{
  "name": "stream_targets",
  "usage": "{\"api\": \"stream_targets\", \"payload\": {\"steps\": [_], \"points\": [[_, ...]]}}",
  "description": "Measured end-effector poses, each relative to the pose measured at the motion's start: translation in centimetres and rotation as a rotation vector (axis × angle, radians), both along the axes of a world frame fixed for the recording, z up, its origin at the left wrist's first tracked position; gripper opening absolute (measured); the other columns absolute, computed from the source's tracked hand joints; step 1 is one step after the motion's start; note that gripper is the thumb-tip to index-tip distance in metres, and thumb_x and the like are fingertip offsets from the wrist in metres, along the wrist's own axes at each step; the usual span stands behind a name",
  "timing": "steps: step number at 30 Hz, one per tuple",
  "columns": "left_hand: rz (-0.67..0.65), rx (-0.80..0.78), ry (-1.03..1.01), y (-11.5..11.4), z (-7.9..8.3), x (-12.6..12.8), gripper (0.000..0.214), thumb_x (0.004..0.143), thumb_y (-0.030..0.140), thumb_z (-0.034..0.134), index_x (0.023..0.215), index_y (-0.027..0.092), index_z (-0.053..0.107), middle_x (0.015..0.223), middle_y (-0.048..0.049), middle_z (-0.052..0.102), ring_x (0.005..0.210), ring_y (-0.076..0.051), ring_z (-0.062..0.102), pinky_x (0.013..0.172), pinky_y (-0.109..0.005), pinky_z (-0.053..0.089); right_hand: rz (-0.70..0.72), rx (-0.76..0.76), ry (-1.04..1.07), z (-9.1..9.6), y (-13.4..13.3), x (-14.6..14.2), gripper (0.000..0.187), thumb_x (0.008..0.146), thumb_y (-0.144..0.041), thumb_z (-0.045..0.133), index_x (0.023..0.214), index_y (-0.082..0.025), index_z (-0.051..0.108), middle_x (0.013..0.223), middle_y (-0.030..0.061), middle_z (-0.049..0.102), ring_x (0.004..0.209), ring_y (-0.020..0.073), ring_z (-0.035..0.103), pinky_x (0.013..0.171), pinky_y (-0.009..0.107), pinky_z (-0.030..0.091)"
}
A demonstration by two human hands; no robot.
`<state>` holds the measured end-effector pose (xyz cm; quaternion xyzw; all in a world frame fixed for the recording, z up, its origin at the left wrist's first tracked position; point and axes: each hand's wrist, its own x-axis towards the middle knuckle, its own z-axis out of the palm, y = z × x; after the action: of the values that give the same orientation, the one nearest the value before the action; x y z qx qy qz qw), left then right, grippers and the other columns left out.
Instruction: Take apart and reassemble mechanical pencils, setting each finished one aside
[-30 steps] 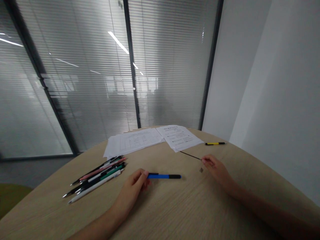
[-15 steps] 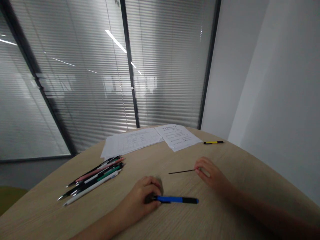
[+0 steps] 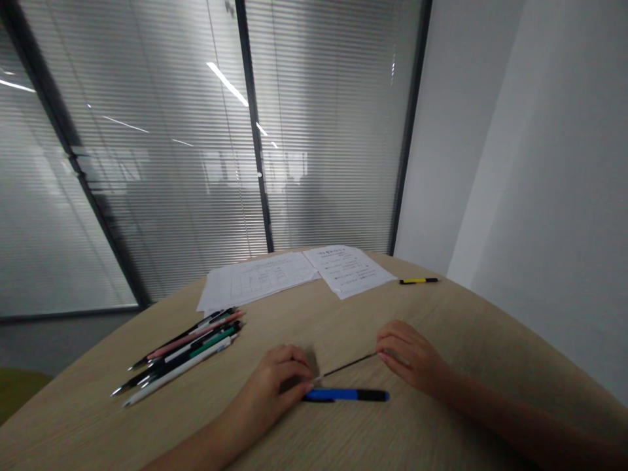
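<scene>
A blue pen [image 3: 343,394] with a black grip lies on the table, its left end partly covered by the thumb of my left hand [image 3: 282,379]. That hand's fingers are closed in a pinch. Beside their tips is a small pale piece [image 3: 318,379], too small to name. My right hand [image 3: 407,353] pinches one end of a thin dark pen refill [image 3: 349,364]. The refill slants down to the left, and its far end meets the pale piece at my left fingertips. Whether the left fingers grip the pale piece, the refill or the pen's end is hidden.
A bundle of several pens [image 3: 184,356] lies on the left of the round wooden table [image 3: 294,320]. Printed sheets of paper [image 3: 260,278] are at the far edge, with a yellow and black pen [image 3: 418,281] to their right. Behind stands a glass partition with blinds [image 3: 333,163].
My right hand has moved slightly nearer and left, bringing the refill's free end to my left fingertips. The refill now slants more. My left hand has shifted a little off the blue pen's end.
</scene>
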<state>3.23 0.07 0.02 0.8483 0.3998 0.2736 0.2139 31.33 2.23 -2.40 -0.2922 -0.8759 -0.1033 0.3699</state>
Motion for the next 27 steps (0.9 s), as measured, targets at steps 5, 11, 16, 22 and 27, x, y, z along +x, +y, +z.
{"api": "stream_targets", "payload": {"steps": [5,11,16,22,27], "points": [[0.001,0.002,-0.002,-0.1,0.2,0.2,0.014,0.074,0.022,0.053,0.07,0.02,0.066,0.082,-0.0061,0.062,0.081,-0.019,0.056,0.078,-0.033,0.042,0.018,0.009,-0.02,0.2,-0.2,-0.1,0.012,0.083,-0.017,0.044,0.08,-0.021,0.055,0.075,0.004,0.061,0.073,0.0152,0.055,0.068,0.029,0.046],[0.032,-0.044,-0.11,0.0,0.1,0.3,0.015,0.072,0.023,0.052,0.063,0.021,0.064,0.076,-0.0042,0.063,0.076,-0.017,0.057,0.072,-0.029,0.044,0.021,0.0,0.009,0.1,-0.1,-0.1,0.013,0.083,-0.019,0.043,0.08,-0.022,0.056,0.075,0.0034,0.061,0.073,0.015,0.055,0.069,0.029,0.046],[0.164,-0.109,-0.242,0.5,0.4,0.2,0.018,0.068,0.028,0.052,0.054,0.019,0.058,0.07,-0.0051,0.063,0.067,-0.018,0.058,0.063,-0.027,0.044,-0.117,-0.02,0.065,-0.3,0.7,0.1,0.01,0.08,-0.015,0.046,0.078,-0.021,0.054,0.078,0.0042,0.06,0.077,0.017,0.055,0.072,0.033,0.045],[0.324,0.089,-0.226,1.4,0.3,-1.0,0.014,0.065,0.027,0.056,0.052,0.022,0.061,0.07,-0.0045,0.064,0.072,-0.021,0.058,0.071,-0.031,0.043,-0.304,-0.071,0.059,-0.8,1.5,0.3,0.008,0.072,-0.012,0.052,0.071,-0.019,0.056,0.083,0.0072,0.058,0.081,0.0205,0.054,0.072,0.037,0.045],[0.32,0.101,-0.162,1.8,0.2,-1.4,0.016,0.064,0.026,0.058,0.048,0.022,0.06,0.069,-0.0039,0.063,0.067,-0.019,0.058,0.067,-0.029,0.044,-0.346,-0.103,0.0,-1.0,1.4,0.2,0.008,0.07,-0.012,0.055,0.07,-0.019,0.057,0.088,0.0076,0.057,0.085,0.0215,0.053,0.074,0.039,0.044]]}}
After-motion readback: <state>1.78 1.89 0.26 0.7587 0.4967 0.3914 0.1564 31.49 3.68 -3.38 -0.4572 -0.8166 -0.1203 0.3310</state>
